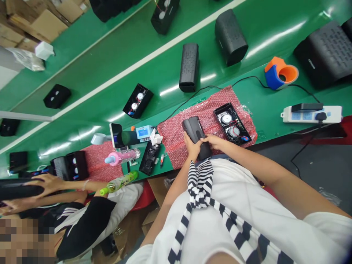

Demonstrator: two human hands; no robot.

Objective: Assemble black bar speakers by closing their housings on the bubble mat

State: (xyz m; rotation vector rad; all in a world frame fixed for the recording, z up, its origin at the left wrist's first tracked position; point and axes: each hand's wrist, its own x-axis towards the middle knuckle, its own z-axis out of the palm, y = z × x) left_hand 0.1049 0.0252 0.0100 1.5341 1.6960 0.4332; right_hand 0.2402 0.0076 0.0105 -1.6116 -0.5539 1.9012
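A black speaker housing (pixel 194 128) lies in front of me at the near edge of the red bubble wrap (pixel 176 148). My left hand (pixel 192 147) is wrapped around its left side. From the right, my right hand (pixel 213 141) reaches over and grips the housing's right edge, its thumb close to the left one. Just to the right, an open speaker shell (pixel 240 124) rests on the wrap, showing two round silver drivers, red wires and a blue connector. What lies under my fingers is hidden.
Left of the wrap are a black panel (pixel 150 158), a blue-screened meter (pixel 144 133), a pink bottle (pixel 123 156) and a green-labelled bottle (pixel 120 182). A power strip (pixel 331 114) and an orange-blue tape holder (pixel 275 75) sit right. Speakers (pixel 189 66) stand on the green belt. A co-worker's hand (pixel 48 184) holds a black piece.
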